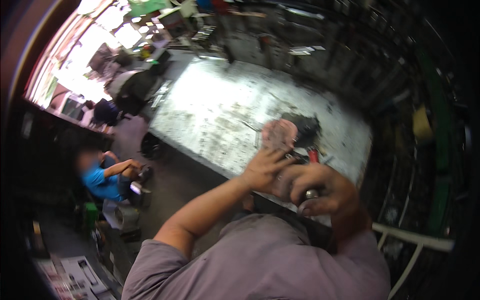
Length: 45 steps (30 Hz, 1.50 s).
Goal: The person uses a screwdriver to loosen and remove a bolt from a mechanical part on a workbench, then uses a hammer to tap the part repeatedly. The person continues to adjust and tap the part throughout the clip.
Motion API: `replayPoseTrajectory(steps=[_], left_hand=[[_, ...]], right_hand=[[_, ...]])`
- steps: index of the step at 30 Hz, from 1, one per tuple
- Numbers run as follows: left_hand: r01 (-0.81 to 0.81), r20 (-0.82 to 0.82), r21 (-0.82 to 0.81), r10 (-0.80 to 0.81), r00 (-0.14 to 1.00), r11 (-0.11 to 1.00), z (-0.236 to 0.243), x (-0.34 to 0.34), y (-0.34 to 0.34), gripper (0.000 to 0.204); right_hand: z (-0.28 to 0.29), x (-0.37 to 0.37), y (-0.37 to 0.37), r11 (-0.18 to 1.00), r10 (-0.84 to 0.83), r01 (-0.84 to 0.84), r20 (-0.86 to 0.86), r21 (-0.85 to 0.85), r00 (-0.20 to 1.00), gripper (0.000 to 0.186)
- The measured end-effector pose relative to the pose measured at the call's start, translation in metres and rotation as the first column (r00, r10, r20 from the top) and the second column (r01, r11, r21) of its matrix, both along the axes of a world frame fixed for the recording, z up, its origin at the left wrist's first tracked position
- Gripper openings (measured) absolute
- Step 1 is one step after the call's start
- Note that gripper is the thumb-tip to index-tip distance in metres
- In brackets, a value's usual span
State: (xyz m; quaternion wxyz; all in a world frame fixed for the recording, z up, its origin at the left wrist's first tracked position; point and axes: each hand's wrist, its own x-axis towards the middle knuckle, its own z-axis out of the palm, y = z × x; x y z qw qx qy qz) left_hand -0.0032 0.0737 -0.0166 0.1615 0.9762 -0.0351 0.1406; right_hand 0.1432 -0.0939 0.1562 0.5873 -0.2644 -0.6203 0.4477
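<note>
Clock reference: the worker's two hands at centre, twelve o'clock pointing away from the worker across the workbench (200, 112). The right hand (327, 187) is curled, thumb and fingers closed about a round-ended metal piece (311, 194); only its shiny end shows from here, at the near side of the grip. The left hand (265, 170) lies at ten o'clock from the right one, back upward, fingers extended; I cannot tell whether it grasps anything. The two hands overlap in view; contact is unclear. A pinkish round piece (280, 133) lies on the bench at eleven o'clock, just beyond the left fingertips. At twelve, beside it, is a dark piece (307, 126); nearer, just past twelve, a red handle (313, 155). At nine o'clock, well apart, a person in a blue shirt (102, 177) sits.
</note>
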Motion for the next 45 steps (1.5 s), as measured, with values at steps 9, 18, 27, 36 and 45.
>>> replayPoseTrajectory(steps=[9,18,27,36,45], left_hand=[[-0.006,-0.024,-0.043,0.005,1.0,0.999,0.029,0.005,-0.007,0.111],[-0.082,0.03,-0.049,0.084,0.996,0.995,0.026,0.007,-0.017,0.108],[-0.062,0.028,-0.114,0.065,0.997,0.992,0.027,0.001,-0.016,0.106],[0.313,0.017,-0.102,-0.313,0.95,0.944,0.016,0.023,0.027,0.109],[0.131,-0.081,-0.131,-0.143,0.986,0.983,0.031,0.015,0.012,0.108]], right_hand=[[-0.02,0.001,-0.017,0.993,0.035,-0.026,0.08,-0.114,0.996,0.036],[-0.019,-0.007,-0.028,0.986,-0.158,0.164,0.147,-0.028,0.976,0.031],[-0.013,-0.04,-0.039,0.684,-0.727,0.722,0.174,0.099,0.665,0.018],[-0.018,-0.003,0.006,0.876,0.457,-0.415,0.147,-0.245,0.877,0.038],[-0.03,-0.017,-0.016,0.996,0.085,-0.085,0.147,-0.009,0.986,0.048]])
